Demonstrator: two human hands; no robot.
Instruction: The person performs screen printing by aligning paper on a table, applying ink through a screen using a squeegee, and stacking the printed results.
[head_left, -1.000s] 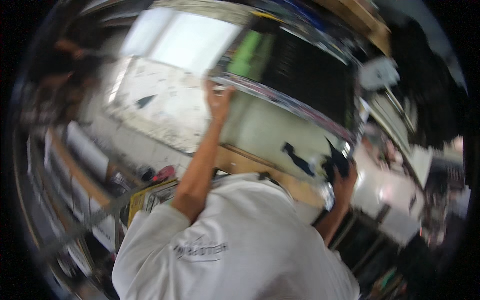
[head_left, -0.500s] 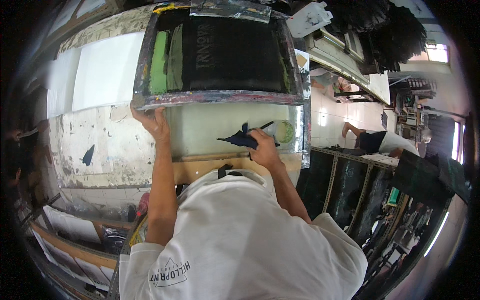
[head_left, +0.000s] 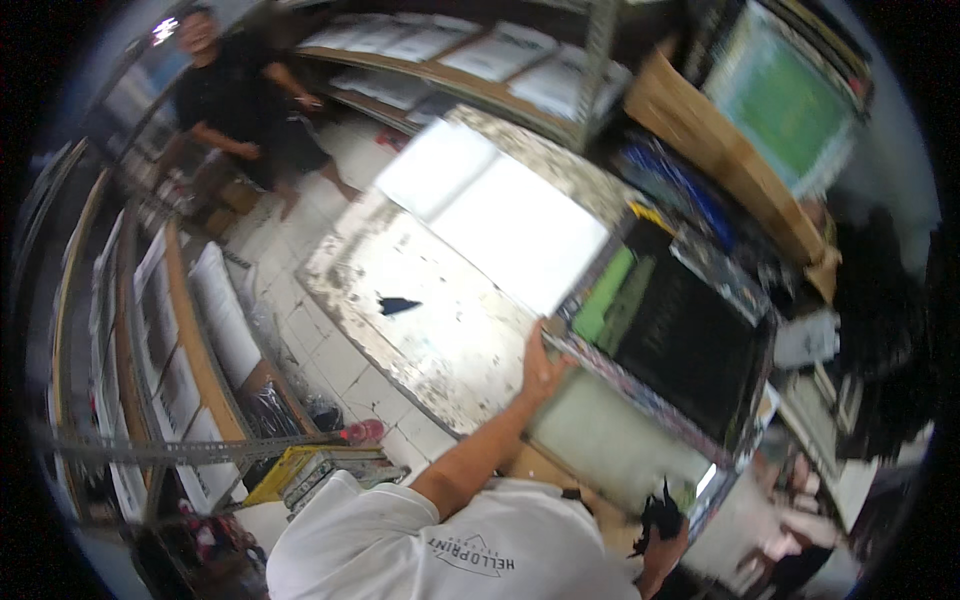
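Note:
A screen printing frame [head_left: 638, 393] with dark mesh and a band of green ink sits tilted up at the table's right part. Its near left corner is gripped by my left hand [head_left: 543, 370], the fingers closed round the edge. Below the frame lies a pale, smooth panel [head_left: 605, 430]. My right hand [head_left: 666, 548], low at the right, is closed on a crumpled dark cloth [head_left: 660, 515] beside the panel's right end. Part of that hand is blurred.
White sheets [head_left: 530, 230] and a dark scrap [head_left: 398, 305] lie on the stained table [head_left: 430, 350]. A person [head_left: 235, 95] stands beyond it at the far left. Racks [head_left: 185, 360] line the left side, shelves [head_left: 440, 70] the back. A white container [head_left: 808, 340] stands right of the frame.
My view has swung left, bringing the person and back shelves in. My right hand has drawn the cloth nearer to me, toward the panel's near right corner. My left hand stays on the frame.

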